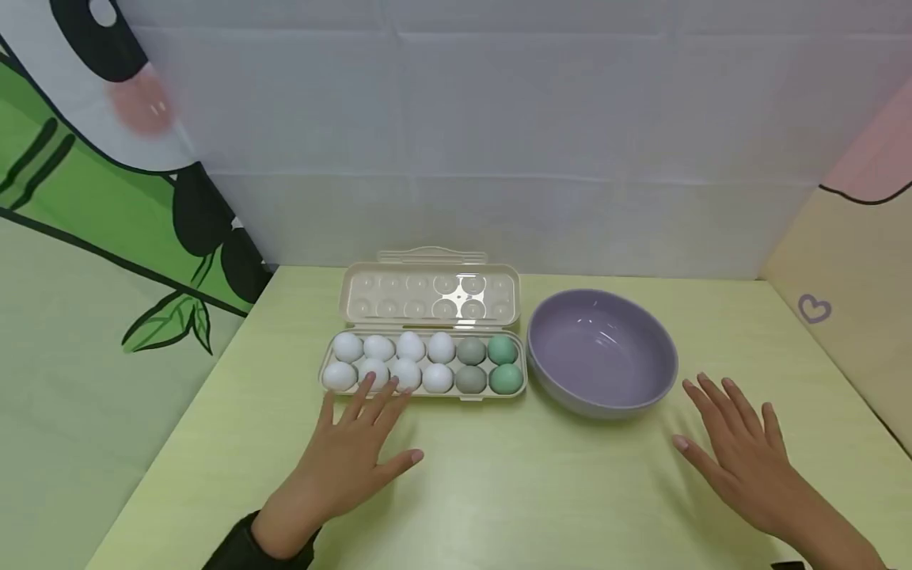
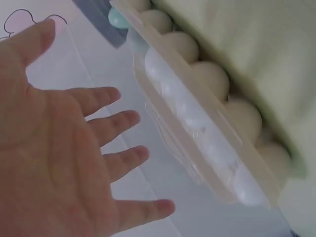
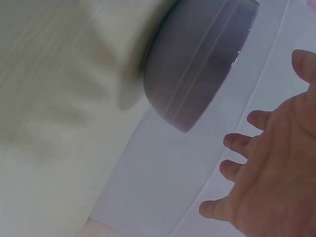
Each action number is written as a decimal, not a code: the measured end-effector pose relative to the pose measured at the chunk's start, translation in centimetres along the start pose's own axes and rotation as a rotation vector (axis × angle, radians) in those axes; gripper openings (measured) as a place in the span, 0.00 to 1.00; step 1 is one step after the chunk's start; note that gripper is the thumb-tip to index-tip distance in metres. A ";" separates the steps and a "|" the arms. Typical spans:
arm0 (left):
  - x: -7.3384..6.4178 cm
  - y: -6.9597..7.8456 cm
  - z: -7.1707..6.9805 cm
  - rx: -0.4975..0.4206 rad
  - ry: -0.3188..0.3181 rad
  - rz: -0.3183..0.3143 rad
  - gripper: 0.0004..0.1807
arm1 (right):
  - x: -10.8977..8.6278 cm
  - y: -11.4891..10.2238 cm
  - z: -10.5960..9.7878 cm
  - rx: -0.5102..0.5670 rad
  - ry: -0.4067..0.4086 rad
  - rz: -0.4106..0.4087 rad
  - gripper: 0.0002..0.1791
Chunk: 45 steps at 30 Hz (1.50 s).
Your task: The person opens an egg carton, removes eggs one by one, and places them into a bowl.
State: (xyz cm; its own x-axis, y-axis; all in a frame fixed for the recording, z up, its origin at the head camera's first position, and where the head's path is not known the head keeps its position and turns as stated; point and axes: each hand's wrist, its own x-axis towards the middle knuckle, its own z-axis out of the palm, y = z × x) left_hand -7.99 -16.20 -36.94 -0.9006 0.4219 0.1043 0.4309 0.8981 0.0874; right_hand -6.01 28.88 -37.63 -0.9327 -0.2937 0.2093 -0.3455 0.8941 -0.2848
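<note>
An egg carton (image 1: 430, 305) lies on the table with its lid folded back. In its two rows sit several white eggs (image 1: 347, 347), two grey eggs (image 1: 471, 379) and two green eggs (image 1: 506, 379) at the right end. My left hand (image 1: 345, 463), fingers spread, hovers in front of the carton, fingertips overlapping the front white eggs in the head view. Right of the carton stands a purple bowl (image 1: 602, 348), its inside bare. My right hand (image 1: 748, 471) is held above the table to the bowl's right, fingers spread and holding nothing.
The pale yellow-green table (image 1: 499, 483) carries the carton and bowl near its back edge. Behind it hangs a white sheet (image 1: 499, 119). Printed cartoon panels flank it, a green one (image 1: 64, 158) at left and a beige one (image 1: 855, 261) at right.
</note>
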 end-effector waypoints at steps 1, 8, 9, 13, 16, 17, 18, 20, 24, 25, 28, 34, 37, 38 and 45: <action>0.5 0.2 0.2 0.011 0.010 0.020 0.38 | 0.3 0.1 0.1 0.003 -0.001 -0.008 0.36; 4.5 1.8 1.6 0.054 0.112 0.096 0.31 | 2.4 0.2 1.3 0.023 0.020 -0.076 0.36; 5.1 2.0 1.8 0.047 0.116 0.089 0.31 | 2.6 0.0 1.5 0.023 0.016 -0.086 0.36; 7.0 2.8 2.8 0.045 0.120 0.050 0.28 | 3.5 -0.4 2.4 0.020 -0.005 -0.114 0.36; 8.2 3.6 3.4 0.033 0.126 0.034 0.26 | 3.9 -0.7 2.9 0.014 -0.015 -0.127 0.35; 8.5 4.0 3.6 0.022 0.129 0.032 0.26 | 4.0 -0.7 3.1 0.013 -0.016 -0.128 0.35; 8.9 4.3 3.8 0.015 0.128 0.029 0.26 | 4.1 -0.7 3.3 0.014 -0.019 -0.127 0.35; 9.5 4.8 4.1 0.013 0.130 0.025 0.26 | 4.2 -0.8 3.5 0.012 -0.025 -0.126 0.35; 10.5 5.8 4.6 0.040 0.149 0.026 0.22 | 4.5 -1.0 4.1 0.004 -0.033 -0.139 0.36; 10.8 5.9 4.7 0.057 0.159 0.028 0.21 | 4.6 -1.1 4.3 0.000 -0.031 -0.147 0.37; 11.5 6.4 4.9 0.110 0.188 0.032 0.19 | 4.8 -1.4 4.5 -0.012 -0.019 -0.175 0.39; 12.8 7.3 5.1 0.172 0.185 0.034 0.23 | 5.2 -1.8 4.8 -0.053 0.017 -0.228 0.38; 13.1 7.5 5.3 0.165 0.188 0.042 0.22 | 5.3 -1.8 5.0 -0.068 0.034 -0.238 0.37; 13.2 7.6 5.4 0.163 0.190 0.044 0.21 | 5.3 -1.8 5.0 -0.071 0.038 -0.239 0.36; 13.5 7.9 5.6 0.173 0.191 0.063 0.19 | 5.4 -1.9 5.2 -0.076 0.043 -0.236 0.34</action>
State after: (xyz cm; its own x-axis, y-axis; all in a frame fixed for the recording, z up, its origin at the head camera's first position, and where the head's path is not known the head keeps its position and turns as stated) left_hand -17.08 -2.76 -40.41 -0.8384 0.4613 0.2904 0.4547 0.8856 -0.0940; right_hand -10.95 23.86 -40.83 -0.8213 -0.4839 0.3022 -0.5427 0.8260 -0.1525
